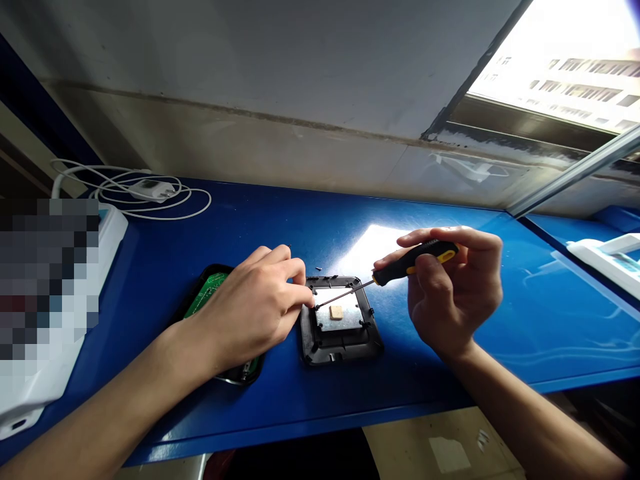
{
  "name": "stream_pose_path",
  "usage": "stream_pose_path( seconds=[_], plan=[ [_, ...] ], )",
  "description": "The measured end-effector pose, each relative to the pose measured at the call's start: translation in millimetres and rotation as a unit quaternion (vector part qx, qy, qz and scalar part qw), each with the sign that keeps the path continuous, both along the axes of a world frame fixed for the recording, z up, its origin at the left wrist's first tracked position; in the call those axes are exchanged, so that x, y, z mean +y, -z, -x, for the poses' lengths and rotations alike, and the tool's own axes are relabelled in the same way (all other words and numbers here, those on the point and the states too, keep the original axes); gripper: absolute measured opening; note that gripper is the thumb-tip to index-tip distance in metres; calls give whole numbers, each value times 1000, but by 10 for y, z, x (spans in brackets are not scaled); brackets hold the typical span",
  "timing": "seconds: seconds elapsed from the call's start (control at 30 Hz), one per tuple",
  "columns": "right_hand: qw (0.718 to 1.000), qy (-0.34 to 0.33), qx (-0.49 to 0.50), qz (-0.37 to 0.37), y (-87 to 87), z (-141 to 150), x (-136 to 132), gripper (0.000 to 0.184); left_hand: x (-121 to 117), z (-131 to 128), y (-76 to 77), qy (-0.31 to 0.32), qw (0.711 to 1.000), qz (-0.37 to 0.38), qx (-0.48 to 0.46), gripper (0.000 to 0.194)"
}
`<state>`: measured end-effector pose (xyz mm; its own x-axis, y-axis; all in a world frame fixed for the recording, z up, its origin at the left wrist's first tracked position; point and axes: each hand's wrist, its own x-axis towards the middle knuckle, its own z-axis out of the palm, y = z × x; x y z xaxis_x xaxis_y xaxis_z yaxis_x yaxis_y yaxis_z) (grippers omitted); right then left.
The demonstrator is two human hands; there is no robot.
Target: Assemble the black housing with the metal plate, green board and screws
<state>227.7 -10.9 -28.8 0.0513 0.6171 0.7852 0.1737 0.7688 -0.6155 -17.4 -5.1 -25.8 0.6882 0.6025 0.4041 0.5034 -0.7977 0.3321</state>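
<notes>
Head view: blue table (280,410) across the frame; left hand (265,300) at centre, fingers curled, any pinch unclear; right hand (455,297) at centre right, fingers closed; black cover (345,341) at lower centre, left fingertips by its upper-left edge; screwdriver (400,265) gripped by the right fingers.

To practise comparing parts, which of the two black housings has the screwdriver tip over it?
The housing with the metal plate and small tan pad; the other housing, partly hidden by the left hand, shows a green circuit board.
</notes>
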Motion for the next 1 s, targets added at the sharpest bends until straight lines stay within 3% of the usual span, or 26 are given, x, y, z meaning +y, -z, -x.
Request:
stream_pose_path(
  seconds=[1.0],
  plan=[
    [1000,-28,-5,-5,-5,-20,-4,27,-14,16,9,34,999,34,20,34]
  ],
)
